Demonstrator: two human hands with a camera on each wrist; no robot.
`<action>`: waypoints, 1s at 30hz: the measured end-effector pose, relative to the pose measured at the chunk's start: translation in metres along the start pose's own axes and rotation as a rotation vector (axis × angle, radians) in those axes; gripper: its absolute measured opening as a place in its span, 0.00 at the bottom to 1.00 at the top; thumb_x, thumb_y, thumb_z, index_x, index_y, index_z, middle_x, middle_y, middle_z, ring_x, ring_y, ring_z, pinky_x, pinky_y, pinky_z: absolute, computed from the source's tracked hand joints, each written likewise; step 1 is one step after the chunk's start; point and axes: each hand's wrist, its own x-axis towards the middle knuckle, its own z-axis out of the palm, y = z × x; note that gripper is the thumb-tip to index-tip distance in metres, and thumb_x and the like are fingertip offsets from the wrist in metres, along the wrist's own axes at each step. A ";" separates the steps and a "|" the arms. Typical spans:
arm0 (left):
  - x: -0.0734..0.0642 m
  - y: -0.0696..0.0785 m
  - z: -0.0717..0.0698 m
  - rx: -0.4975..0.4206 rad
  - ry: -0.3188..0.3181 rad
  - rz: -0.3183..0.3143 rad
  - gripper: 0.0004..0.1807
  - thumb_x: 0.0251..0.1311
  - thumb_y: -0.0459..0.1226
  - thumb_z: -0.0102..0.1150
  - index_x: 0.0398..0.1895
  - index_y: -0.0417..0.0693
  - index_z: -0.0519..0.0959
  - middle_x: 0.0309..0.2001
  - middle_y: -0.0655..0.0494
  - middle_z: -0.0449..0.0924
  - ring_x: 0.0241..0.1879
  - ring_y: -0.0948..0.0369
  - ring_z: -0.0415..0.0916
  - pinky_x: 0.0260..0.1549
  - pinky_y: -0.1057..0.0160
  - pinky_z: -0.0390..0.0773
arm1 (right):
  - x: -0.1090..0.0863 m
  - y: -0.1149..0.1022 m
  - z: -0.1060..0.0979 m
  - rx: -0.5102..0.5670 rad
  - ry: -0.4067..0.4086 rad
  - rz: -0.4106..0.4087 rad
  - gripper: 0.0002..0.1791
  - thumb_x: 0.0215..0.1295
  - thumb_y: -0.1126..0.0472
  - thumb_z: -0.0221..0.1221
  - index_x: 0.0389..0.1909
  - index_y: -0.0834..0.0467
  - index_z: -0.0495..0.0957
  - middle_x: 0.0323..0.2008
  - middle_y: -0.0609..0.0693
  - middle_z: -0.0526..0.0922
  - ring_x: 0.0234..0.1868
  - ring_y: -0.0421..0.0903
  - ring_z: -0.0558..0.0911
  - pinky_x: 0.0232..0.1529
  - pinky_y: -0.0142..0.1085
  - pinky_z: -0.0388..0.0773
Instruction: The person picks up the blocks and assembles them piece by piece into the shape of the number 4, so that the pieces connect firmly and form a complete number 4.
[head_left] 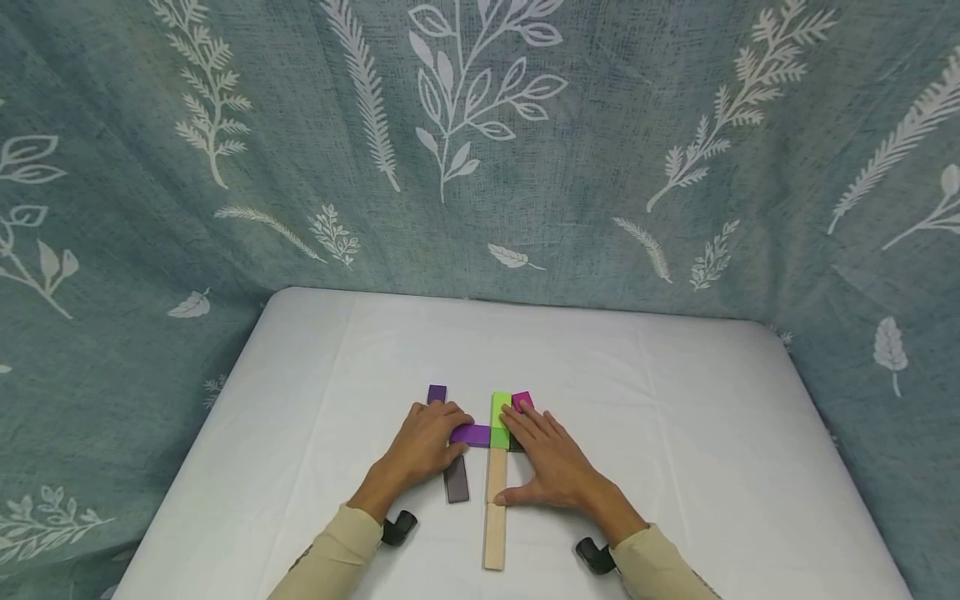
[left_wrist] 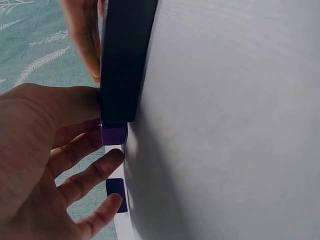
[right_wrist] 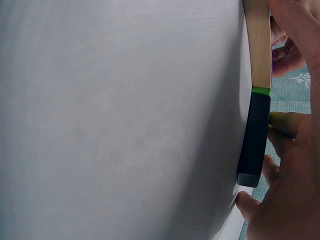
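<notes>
My left hand (head_left: 423, 437) pinches the left end of a purple block (head_left: 472, 436), thumb on the near side and fingers on the far side. A grey-brown block (head_left: 457, 482) lies by the thumb and a dark purple block (head_left: 437, 393) beyond the fingers. My right hand (head_left: 553, 467) is spread, its fingertips over a lime green block (head_left: 500, 406) and a magenta block (head_left: 522, 399). Its thumb touches a pale wooden block (head_left: 497, 475). Beneath that palm, a dark block (right_wrist: 254, 137) is mostly hidden in the head view.
A second wooden block (head_left: 494, 537) continues the column toward me, and a darker green piece (head_left: 499, 437) meets the purple block. Everything lies on a white-covered table (head_left: 637, 400). A leaf-patterned teal cloth (head_left: 585, 242) hangs behind and at the sides.
</notes>
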 end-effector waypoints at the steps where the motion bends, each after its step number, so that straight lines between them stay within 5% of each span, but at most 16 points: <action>1: 0.000 0.000 0.000 0.001 -0.001 0.000 0.19 0.59 0.44 0.72 0.54 0.54 0.84 0.50 0.60 0.83 0.50 0.58 0.76 0.50 0.52 0.72 | 0.000 0.000 0.000 0.001 0.000 -0.001 0.68 0.45 0.18 0.61 0.80 0.55 0.54 0.80 0.50 0.52 0.80 0.52 0.48 0.76 0.55 0.46; 22: 0.004 0.004 0.000 -0.023 -0.041 -0.013 0.22 0.60 0.47 0.72 0.57 0.54 0.84 0.52 0.60 0.82 0.50 0.58 0.76 0.50 0.52 0.71 | 0.000 0.001 0.002 -0.002 0.011 -0.014 0.68 0.45 0.18 0.62 0.80 0.55 0.54 0.80 0.50 0.53 0.80 0.52 0.48 0.76 0.56 0.47; 30: 0.010 0.008 0.004 -0.028 -0.029 0.027 0.22 0.61 0.50 0.70 0.56 0.53 0.84 0.52 0.59 0.82 0.49 0.58 0.76 0.49 0.52 0.71 | 0.000 0.002 0.002 -0.002 0.021 -0.024 0.67 0.46 0.19 0.62 0.80 0.55 0.54 0.80 0.51 0.53 0.80 0.53 0.49 0.76 0.56 0.47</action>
